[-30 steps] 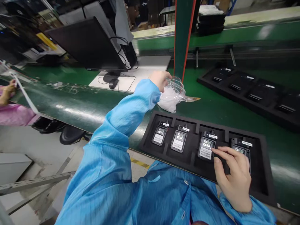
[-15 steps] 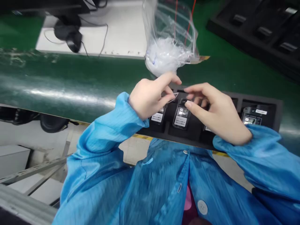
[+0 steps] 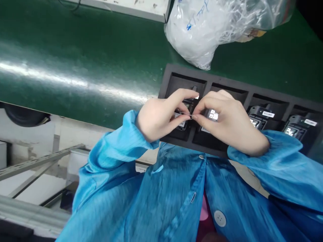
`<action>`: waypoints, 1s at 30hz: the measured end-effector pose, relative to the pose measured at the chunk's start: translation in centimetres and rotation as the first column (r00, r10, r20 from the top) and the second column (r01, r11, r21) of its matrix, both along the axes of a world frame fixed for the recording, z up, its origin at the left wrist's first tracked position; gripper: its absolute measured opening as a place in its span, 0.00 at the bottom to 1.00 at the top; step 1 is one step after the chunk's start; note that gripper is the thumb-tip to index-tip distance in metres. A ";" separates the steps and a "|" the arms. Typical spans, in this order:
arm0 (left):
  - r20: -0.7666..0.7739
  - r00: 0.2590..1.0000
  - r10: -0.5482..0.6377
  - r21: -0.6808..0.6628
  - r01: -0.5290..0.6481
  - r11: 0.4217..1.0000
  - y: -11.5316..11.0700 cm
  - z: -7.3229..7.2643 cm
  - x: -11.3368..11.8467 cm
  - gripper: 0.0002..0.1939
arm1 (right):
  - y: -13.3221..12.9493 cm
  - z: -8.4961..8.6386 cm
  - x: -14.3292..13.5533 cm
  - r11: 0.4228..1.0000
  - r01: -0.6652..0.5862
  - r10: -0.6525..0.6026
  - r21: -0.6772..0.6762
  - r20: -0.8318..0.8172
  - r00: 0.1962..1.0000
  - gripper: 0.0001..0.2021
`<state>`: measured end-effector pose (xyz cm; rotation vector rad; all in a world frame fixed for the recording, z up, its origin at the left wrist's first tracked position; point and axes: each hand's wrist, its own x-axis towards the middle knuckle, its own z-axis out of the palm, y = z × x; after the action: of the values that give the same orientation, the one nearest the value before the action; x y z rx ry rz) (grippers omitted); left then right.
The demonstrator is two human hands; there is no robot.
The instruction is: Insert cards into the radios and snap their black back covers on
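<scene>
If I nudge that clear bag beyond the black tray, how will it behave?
The clear bag will probably flop and change shape, since its thin film is wrinkled and slack. It looks light for its bulk: the pale contents appear to be loose, thin strands. I'd expect it to slide rather than roll, given its slumped shape and the smooth, shiny green bench.

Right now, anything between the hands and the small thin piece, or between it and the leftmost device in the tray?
Nothing visible: left hand and right hand both pinch the small thin piece. No object shows between it and the leftmost device, though the hands partly hide that device. The bag lies beyond the tray.
</scene>
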<state>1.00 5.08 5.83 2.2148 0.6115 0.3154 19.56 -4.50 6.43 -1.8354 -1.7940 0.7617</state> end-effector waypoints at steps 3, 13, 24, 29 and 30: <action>0.153 0.965 0.214 -0.048 -0.209 0.977 -0.5 -1.0 -1.9 0.21 | 0.1 -1.4 -1.2 0.997 0.082 -0.082 0.011 0.004 0.997 0.02; 0.006 0.985 0.175 0.454 -0.158 0.877 -2.7 -6.3 -4.1 0.25 | 1.1 -4.6 -1.6 0.975 0.214 -0.220 0.054 0.300 0.928 0.08; -0.107 0.988 0.108 0.513 -0.038 0.858 -2.3 -6.3 -3.4 0.20 | 1.3 -3.7 -0.7 0.997 0.060 -0.073 0.046 0.389 0.918 0.08; -0.097 0.991 0.096 0.527 -0.031 0.849 -2.4 -6.2 -3.1 0.22 | -0.1 -3.5 -1.1 0.997 -0.030 -0.004 0.076 0.416 0.909 0.11; -0.102 0.990 0.095 0.528 -0.027 0.849 -2.4 -6.2 -3.1 0.23 | -0.6 -3.5 -1.1 0.994 -0.061 0.017 0.089 0.426 0.904 0.12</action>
<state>-2.12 2.69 -0.34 2.7646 0.7302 0.4188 18.42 -5.09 2.95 -2.0160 -2.0947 0.2841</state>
